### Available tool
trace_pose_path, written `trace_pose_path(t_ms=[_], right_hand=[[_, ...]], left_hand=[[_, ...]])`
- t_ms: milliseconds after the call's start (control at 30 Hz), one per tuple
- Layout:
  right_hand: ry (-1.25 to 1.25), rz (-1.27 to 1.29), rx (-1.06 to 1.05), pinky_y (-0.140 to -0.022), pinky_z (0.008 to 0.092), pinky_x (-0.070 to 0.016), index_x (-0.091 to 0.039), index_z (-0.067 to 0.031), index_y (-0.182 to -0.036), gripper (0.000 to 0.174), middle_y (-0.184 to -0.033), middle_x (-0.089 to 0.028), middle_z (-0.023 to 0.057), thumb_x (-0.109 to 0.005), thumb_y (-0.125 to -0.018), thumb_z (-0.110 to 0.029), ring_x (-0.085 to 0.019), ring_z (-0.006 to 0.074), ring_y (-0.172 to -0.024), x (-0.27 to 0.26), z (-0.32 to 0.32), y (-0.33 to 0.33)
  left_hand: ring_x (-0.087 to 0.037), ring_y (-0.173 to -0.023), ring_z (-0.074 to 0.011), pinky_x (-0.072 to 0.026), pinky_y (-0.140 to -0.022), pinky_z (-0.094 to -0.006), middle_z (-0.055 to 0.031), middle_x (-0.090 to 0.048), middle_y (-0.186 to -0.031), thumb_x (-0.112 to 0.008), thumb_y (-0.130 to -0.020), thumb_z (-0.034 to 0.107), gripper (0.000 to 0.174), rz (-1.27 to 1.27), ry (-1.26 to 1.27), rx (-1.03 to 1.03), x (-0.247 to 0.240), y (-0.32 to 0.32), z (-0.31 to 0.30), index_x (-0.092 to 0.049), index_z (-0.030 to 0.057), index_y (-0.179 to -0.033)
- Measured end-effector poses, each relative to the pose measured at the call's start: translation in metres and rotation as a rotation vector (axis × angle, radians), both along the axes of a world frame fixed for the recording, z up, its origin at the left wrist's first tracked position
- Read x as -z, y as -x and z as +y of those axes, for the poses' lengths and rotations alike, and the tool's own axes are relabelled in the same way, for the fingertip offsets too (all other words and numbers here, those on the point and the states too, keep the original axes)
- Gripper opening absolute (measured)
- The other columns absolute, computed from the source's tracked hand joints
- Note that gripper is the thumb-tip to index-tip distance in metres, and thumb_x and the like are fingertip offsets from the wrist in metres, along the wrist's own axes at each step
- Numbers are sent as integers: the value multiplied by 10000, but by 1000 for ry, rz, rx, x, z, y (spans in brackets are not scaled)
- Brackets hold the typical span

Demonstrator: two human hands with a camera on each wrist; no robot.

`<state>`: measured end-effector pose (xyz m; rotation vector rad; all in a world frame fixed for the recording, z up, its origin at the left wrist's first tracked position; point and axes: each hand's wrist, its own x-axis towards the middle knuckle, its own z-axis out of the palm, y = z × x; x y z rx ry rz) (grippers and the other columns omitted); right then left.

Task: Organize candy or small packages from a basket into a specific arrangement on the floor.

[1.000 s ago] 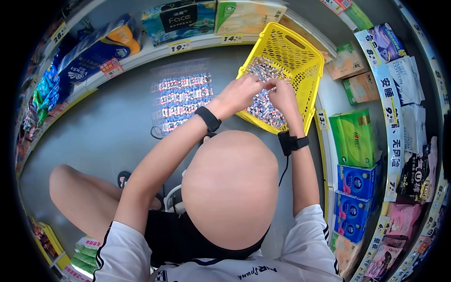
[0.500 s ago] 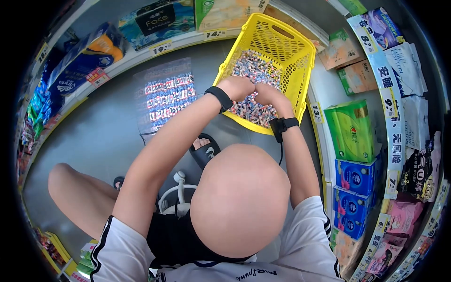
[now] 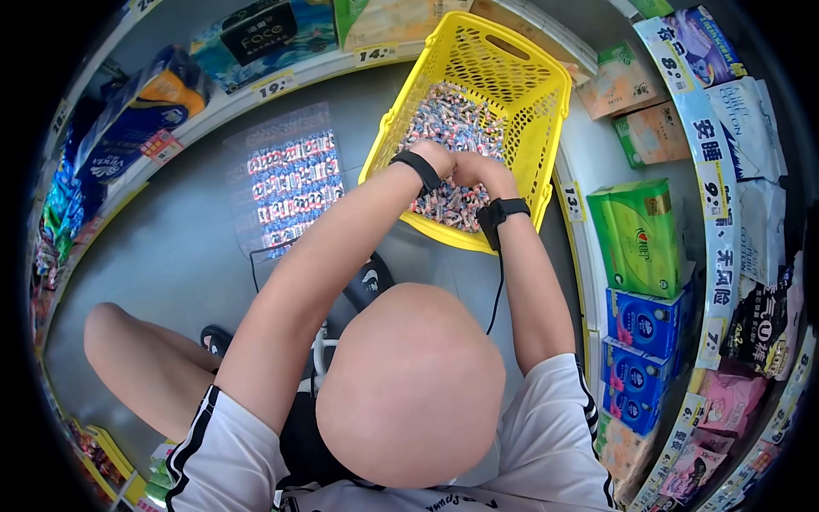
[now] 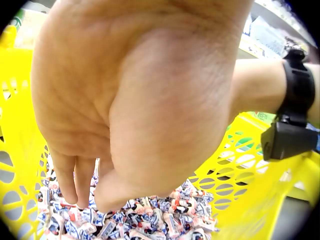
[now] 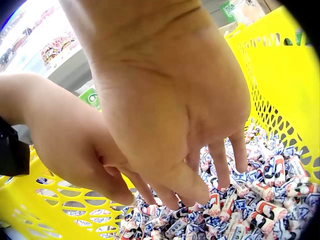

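A heap of small wrapped candies (image 3: 456,115), in white, blue and red wrappers, covers the bottom of a yellow plastic basket (image 3: 546,111). My left hand (image 3: 437,160) and right hand (image 3: 483,174) are side by side inside the basket, over the heap. In the left wrist view the left hand (image 4: 130,110) points its thumb and fingers down, the fingertips right at the candies. The right hand (image 5: 170,100) has its fingers extended down to the heap, beside the left hand (image 5: 75,145). No candy shows between the fingers of either hand.
A clear plastic bag (image 3: 294,188) with rows of similar pieces lies flat on the grey floor, left of the basket. Shelves with tissue packs (image 3: 636,235) and price strips curve round the back and right. The person's knee and a sandal (image 3: 368,282) are below the basket.
Both hands have lowered from above the candies, where their fingertips were drawn together, and now reach down to the heap. The head view has shifted, moving the basket and the bag leftward.
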<state>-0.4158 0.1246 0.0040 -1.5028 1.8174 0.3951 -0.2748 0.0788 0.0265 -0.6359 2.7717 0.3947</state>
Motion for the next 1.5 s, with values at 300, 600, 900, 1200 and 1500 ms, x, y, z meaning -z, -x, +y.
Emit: trace_pose_path(t_ms=[300,600,900,1200,1500], right_hand=[[-61,0,-8,-972,475,-539,-679,-119,-1272,379,-1273,-695,183,-589,-903,-124,-661,385,-1178,6,-6,-2],[47,-25,-8,-770,429,-537,-689,8,-1116,299,-1052,-735,230,-588,-837,-25,-703,346,-930,-1,-1,4],[23,-208,74,-905,388,-542,-663,-55,-1295,492,-1256,-711,137,-567,-815,1,-692,304,-1061,-18,16,25],[129,-180,91,-892,381,-542,-752,-48,-1053,261,-1112,-750,134,-593,-848,-29,-697,291,-1036,-42,27,32],[346,-257,109,-888,418,-536,-673,-27,-1205,362,-1132,-727,222,-580,-855,-40,-695,343,-1056,-48,38,9]], left_hand=[[-750,-923,-339,-603,-778,-463,-161,-767,-961,-612,-873,110,211,-13,-44,-28,22,3,4,-779,54,-989],[-745,-965,-347,-600,-797,-477,-178,-748,-1065,-605,-897,113,225,-8,-63,0,20,3,5,-754,36,-1048],[-726,-1020,-363,-592,-808,-492,-185,-736,-1077,-579,-928,83,261,-46,-126,-37,11,6,7,-701,44,-1155],[-702,-994,-405,-573,-830,-489,-221,-721,-1062,-601,-898,81,242,135,-266,14,-19,-2,10,-707,46,-1113],[-720,-987,-359,-580,-842,-458,-179,-732,-1044,-615,-913,107,168,296,-126,75,-27,-22,17,-740,88,-1024]])
